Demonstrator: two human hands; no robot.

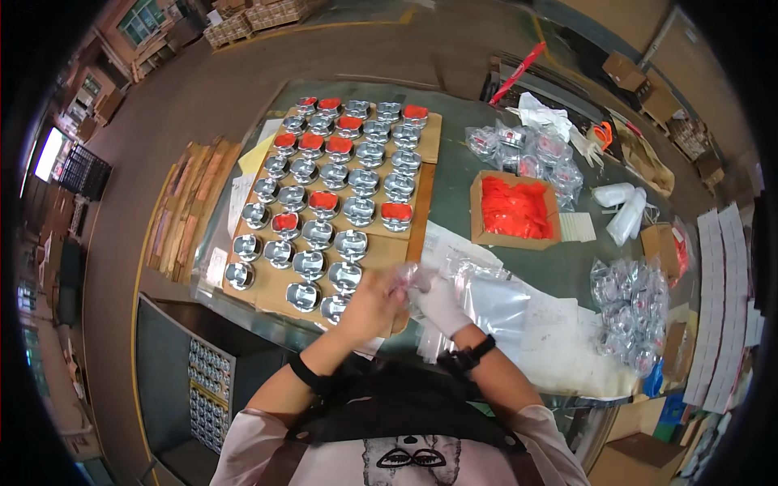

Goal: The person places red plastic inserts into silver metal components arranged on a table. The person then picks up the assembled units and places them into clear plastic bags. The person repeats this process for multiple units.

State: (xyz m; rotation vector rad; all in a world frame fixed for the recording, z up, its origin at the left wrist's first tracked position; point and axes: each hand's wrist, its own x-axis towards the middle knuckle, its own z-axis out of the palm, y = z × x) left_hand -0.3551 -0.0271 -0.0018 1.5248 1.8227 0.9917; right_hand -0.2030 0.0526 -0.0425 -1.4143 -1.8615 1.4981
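Observation:
My left hand (pixel 371 306), bare with a black band at the wrist, is closed at the right edge of the cardboard sheet. My right hand (pixel 443 307), in a white glove and with a dark watch above it, meets it there. Between them they grip a crumpled clear plastic bag (pixel 408 279) with a reddish tint; its contents are too blurred to make out. Left of my hands, rows of silvery metal pistons (pixel 310 265) stand on the cardboard (pixel 379 257), some with red packets (pixel 324 201) on top. Flat clear bags (pixel 491 304) lie beside my right hand.
An open carton (pixel 478 212) of red packets sits beyond my right hand. Bagged pistons (pixel 630 312) are piled at the right and at the back. White rolls (pixel 626 212) lie near the right edge. A dark bin (pixel 174 348) with more pistons stands at the lower left.

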